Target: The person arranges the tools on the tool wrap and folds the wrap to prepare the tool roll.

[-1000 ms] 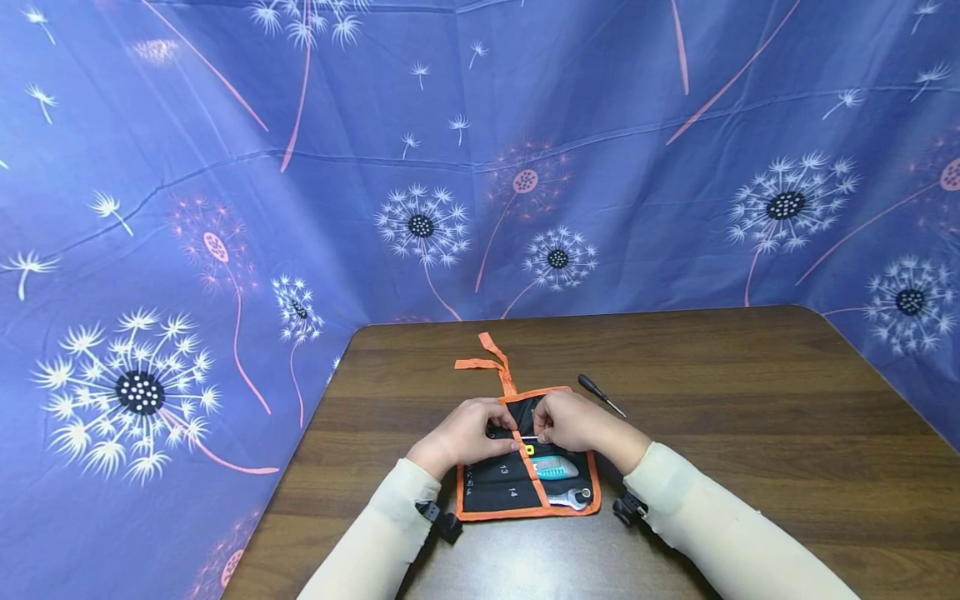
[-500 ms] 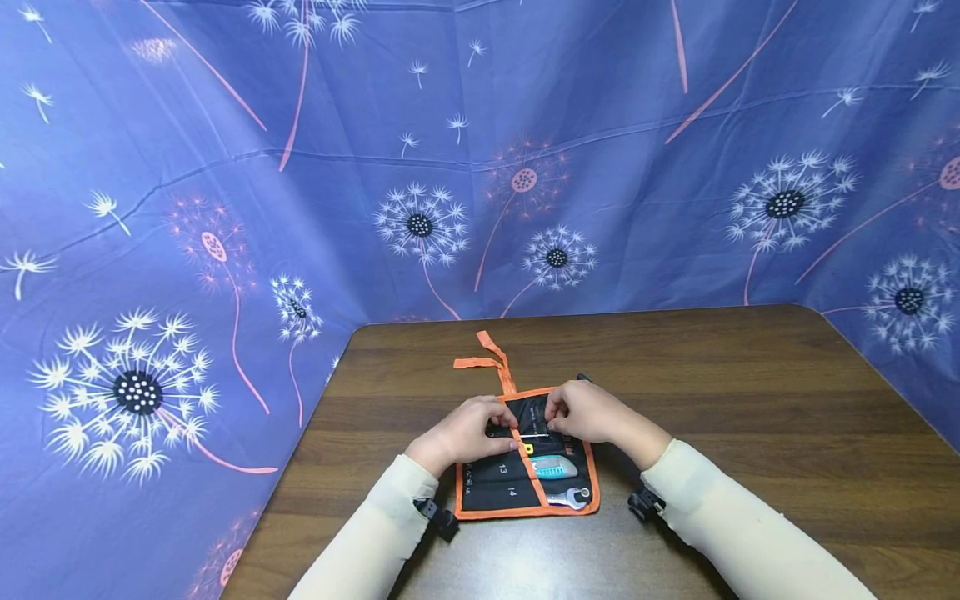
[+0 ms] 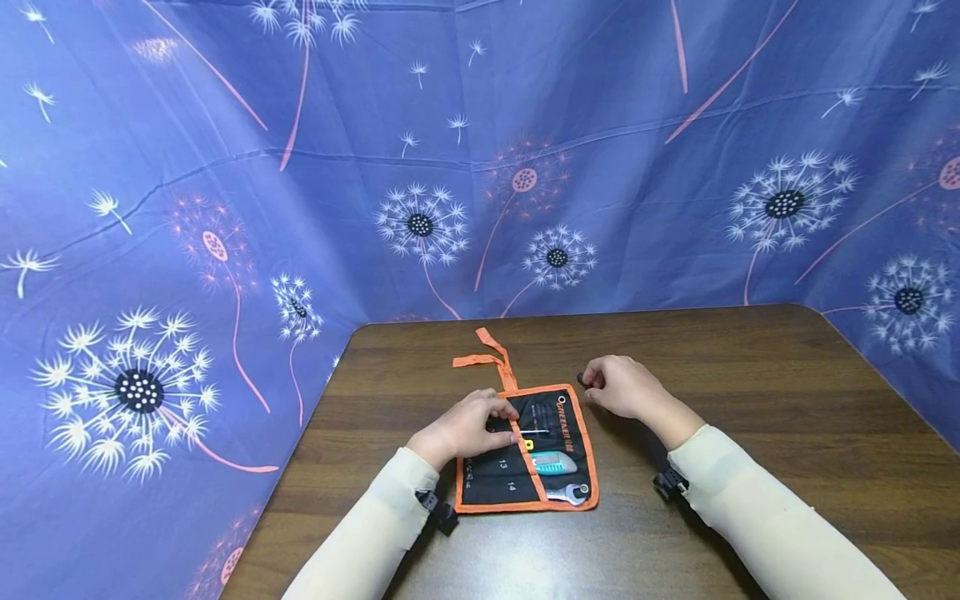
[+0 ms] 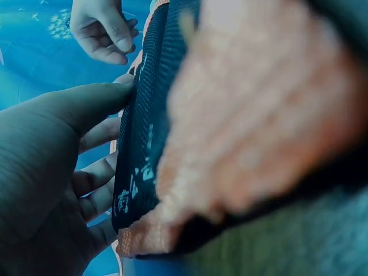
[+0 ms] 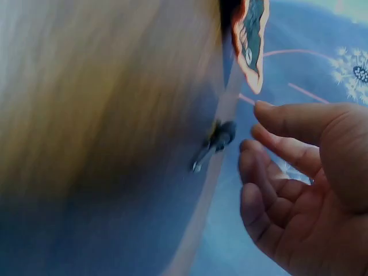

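A black tool roll with orange trim (image 3: 487, 493) lies spread on the table. My left hand (image 3: 467, 427) grips its pocket edge between thumb and fingers; the left wrist view has the thumb (image 4: 106, 99) against the black fabric. The pockets hold a teal utility knife (image 3: 555, 463), a wrench (image 3: 573, 493), a small yellow-ended item (image 3: 528, 445) and a thin metal shaft (image 3: 534, 432). Beyond the roll's right corner, my right hand (image 3: 628, 390) is at a black-handled screwdriver (image 3: 582, 381), mostly covered in the head view. In the right wrist view, its loosely bent fingers are apart from the screwdriver (image 5: 223, 135).
Orange tie straps (image 3: 483, 361) stretch from the roll's far edge. The brown wooden table (image 3: 750, 400) extends to the right, and a blue dandelion-print cloth (image 3: 637, 208) hangs behind and to the left.
My right hand has left the tool roll and moved right and away to the screwdriver, now covering most of it. The left hand still holds the roll.
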`<state>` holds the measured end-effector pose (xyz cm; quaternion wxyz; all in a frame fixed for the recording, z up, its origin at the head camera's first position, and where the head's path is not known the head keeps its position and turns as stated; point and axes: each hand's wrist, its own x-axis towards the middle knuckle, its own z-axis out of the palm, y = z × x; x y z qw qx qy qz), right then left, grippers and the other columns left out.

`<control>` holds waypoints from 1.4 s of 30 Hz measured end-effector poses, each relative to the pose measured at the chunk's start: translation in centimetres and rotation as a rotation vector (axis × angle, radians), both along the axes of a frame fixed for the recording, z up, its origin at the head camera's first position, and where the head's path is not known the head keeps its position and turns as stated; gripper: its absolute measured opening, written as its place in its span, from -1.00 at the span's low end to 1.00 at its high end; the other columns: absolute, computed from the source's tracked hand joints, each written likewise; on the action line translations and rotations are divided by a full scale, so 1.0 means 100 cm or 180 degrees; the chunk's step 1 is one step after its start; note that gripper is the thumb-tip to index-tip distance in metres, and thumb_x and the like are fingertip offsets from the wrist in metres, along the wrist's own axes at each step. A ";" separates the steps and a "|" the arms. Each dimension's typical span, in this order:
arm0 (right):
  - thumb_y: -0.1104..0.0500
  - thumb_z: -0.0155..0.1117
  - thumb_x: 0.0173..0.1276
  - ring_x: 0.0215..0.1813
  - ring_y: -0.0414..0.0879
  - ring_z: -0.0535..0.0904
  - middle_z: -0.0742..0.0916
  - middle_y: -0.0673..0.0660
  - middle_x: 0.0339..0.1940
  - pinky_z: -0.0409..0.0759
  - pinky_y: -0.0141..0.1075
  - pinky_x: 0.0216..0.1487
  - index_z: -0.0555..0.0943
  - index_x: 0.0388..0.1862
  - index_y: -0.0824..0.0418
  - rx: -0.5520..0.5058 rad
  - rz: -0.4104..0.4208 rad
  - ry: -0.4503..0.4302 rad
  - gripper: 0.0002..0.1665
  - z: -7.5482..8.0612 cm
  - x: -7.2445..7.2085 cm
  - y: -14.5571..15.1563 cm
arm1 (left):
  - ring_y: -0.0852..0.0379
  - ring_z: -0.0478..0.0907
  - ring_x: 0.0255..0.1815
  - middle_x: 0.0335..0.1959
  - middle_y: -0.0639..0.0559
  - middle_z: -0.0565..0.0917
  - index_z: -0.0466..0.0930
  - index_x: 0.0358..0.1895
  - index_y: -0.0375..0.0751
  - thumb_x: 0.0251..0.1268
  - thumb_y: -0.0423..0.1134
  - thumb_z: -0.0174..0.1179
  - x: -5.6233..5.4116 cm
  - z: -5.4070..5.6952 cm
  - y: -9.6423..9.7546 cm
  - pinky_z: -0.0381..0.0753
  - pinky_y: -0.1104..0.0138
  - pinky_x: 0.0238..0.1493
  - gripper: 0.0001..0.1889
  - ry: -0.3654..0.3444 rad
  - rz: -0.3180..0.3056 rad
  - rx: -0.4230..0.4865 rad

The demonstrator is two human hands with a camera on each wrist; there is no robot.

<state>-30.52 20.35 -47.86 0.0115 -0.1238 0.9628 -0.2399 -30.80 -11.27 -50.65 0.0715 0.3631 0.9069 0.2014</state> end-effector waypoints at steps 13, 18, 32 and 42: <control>0.18 0.57 0.28 -0.39 -0.09 0.55 0.67 0.00 -0.43 0.51 -0.11 -0.24 0.71 -0.18 0.20 0.0192 -0.0160 -0.0276 -0.78 -0.004 -0.010 0.021 | 0.25 0.52 -0.11 -0.15 0.21 0.58 0.77 0.12 0.11 0.57 -0.27 0.20 -0.013 0.004 -0.001 0.57 0.32 -0.03 -0.75 0.0279 -0.0176 0.0004; 0.17 0.58 0.27 -0.42 -0.10 0.55 0.67 0.00 -0.48 0.49 -0.14 -0.27 0.71 -0.24 0.18 0.0179 -0.0189 -0.0360 -0.81 -0.004 -0.011 0.023 | 0.27 0.45 -0.23 -0.18 0.23 0.56 0.79 0.10 0.13 0.56 -0.28 0.23 -0.016 0.004 -0.001 0.50 0.35 -0.14 -0.75 0.0363 -0.0253 -0.0028; 0.17 0.53 0.30 -0.44 -0.07 0.53 0.67 0.00 -0.45 0.46 -0.16 -0.35 0.69 -0.43 0.09 0.0323 -0.0199 -0.0364 -0.84 -0.005 -0.012 0.025 | 0.33 0.53 -0.20 -0.22 0.32 0.58 0.76 -0.11 0.21 0.48 -0.21 0.34 -0.021 0.003 0.007 0.58 0.36 -0.10 -0.88 0.0550 -0.0177 -0.0213; 0.15 0.49 0.27 -0.38 -0.05 0.52 0.66 0.00 -0.43 0.47 -0.12 -0.30 0.65 -0.46 0.06 0.0363 -0.0197 -0.0277 -0.83 -0.006 -0.011 0.023 | 0.34 0.48 -0.27 -0.28 0.34 0.54 0.70 -0.20 0.25 0.47 -0.20 0.36 -0.023 -0.001 0.007 0.55 0.36 -0.16 -0.86 0.0635 -0.0130 -0.0218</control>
